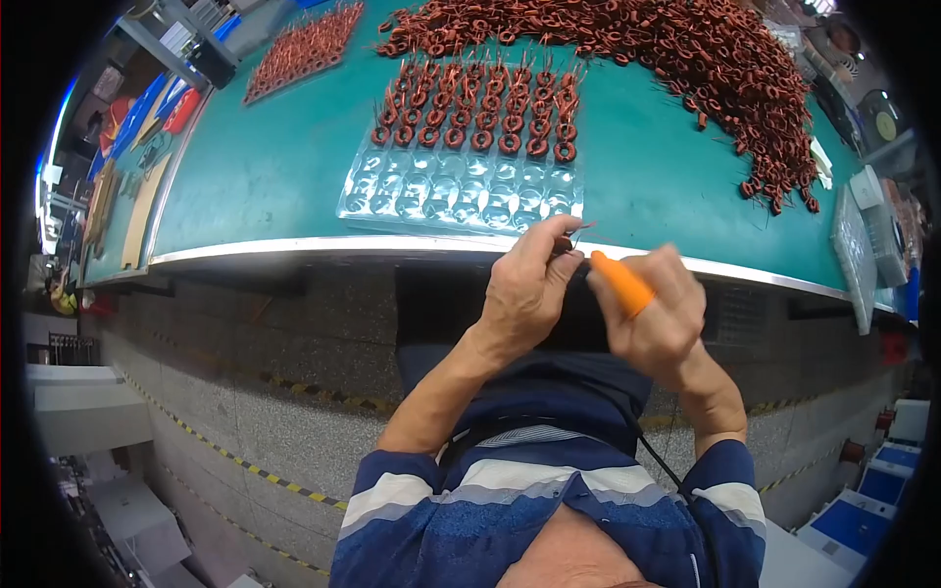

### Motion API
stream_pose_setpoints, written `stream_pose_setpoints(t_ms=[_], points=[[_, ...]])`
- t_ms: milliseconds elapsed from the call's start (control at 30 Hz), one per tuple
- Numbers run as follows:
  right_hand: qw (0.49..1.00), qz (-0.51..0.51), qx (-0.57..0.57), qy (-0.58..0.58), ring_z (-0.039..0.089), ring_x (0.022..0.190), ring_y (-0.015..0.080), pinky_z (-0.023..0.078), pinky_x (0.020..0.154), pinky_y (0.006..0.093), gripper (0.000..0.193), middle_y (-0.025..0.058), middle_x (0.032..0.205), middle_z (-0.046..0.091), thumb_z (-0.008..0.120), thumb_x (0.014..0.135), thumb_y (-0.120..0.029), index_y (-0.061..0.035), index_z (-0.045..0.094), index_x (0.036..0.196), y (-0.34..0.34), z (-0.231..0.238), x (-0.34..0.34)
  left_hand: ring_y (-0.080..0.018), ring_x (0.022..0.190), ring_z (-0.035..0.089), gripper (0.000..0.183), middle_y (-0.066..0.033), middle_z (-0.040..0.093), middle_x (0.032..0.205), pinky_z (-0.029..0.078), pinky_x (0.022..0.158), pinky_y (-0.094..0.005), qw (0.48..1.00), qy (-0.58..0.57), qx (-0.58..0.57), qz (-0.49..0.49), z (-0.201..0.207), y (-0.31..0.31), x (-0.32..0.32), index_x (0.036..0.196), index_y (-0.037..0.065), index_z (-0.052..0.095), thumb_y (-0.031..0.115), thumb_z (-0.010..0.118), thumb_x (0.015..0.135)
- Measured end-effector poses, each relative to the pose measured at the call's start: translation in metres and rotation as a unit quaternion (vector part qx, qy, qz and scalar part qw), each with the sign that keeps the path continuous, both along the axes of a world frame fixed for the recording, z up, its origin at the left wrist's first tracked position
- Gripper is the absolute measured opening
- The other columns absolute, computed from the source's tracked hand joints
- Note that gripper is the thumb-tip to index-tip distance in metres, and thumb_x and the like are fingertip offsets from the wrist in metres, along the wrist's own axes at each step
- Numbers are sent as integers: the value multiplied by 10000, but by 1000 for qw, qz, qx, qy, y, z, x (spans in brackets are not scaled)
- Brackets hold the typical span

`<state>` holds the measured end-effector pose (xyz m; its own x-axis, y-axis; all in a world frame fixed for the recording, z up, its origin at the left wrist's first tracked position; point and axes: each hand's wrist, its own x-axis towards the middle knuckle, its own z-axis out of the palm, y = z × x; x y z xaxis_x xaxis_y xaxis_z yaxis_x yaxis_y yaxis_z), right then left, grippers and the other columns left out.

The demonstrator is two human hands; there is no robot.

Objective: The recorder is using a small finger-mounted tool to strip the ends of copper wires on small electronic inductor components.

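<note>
Ring coil (564, 243), small and dark reddish-brown, is pinched between the thumb and fingers of the left hand (524, 279), with a thin wire lead poking out toward the right. The left grip is closed on it, and the fingers cover much of the ring. The right hand (659, 312), blurred, has its grip closed round a tapered orange tool (623, 282), whose narrow end points at the coil; whether the two touch cannot be told. Both hands are at the near edge of the green counter (260, 181), right of its middle.

Just beyond the left hand, a clear plastic tray (443, 199) lies flat, its near side close to the counter's near edge. Its far rows hold seated coils (480, 108), copper leads sticking up; its near rows of round pockets show bare plastic.

Toward the far left corner of the counter lies a filled tray (304, 54), packed with similar upright-leaded coils. A big loose heap of coils (725, 73) spreads along the far edge and bends down the right side. At the right edge, near the near right corner, a clear plastic sheet or tray (855, 257) leans over the rim beside a white round container (866, 188).
</note>
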<state>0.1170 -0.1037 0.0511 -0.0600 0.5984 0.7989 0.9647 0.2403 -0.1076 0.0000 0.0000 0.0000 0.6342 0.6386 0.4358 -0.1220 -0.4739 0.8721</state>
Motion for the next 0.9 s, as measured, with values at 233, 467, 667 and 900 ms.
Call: stream_pose_setpoints(t_ms=[233,467,667,900], points=[[954,2,-114,277,526,592,179,412,513,276,114,80,760,582,720,804,-51,17,698,894,-4,3,4,-66,640,492,221,-18,563,766,407,565,-209,968,-53,-210,-124,3,6,-16,1144,14,544,34,572,925],[755,100,-210,613,461,638,76,349,587,211,242,-11,685,542,640,903,-212,22,704,901,-2,-10,19,-61,638,484,235,-10,520,787,401,544,-202,912,-157,-304,-225,0,3,-20,1168,1,497,75,560,954],[558,144,-196,794,429,631,63,345,570,214,256,-9,709,553,656,894,-223,29,687,931,7,-29,20,-95,683,514,267,-44,527,832,450,603,-227,915,-76,-307,-248,-1,14,-28,1194,0,467,107,550,964],[592,183,-158,769,446,641,68,369,580,218,288,-11,697,502,567,960,-221,35,641,1070,16,-43,19,-86,692,537,276,-35,533,844,468,616,-217,901,-163,-330,-231,-16,11,-23,1213,-4,452,109,537,976]])
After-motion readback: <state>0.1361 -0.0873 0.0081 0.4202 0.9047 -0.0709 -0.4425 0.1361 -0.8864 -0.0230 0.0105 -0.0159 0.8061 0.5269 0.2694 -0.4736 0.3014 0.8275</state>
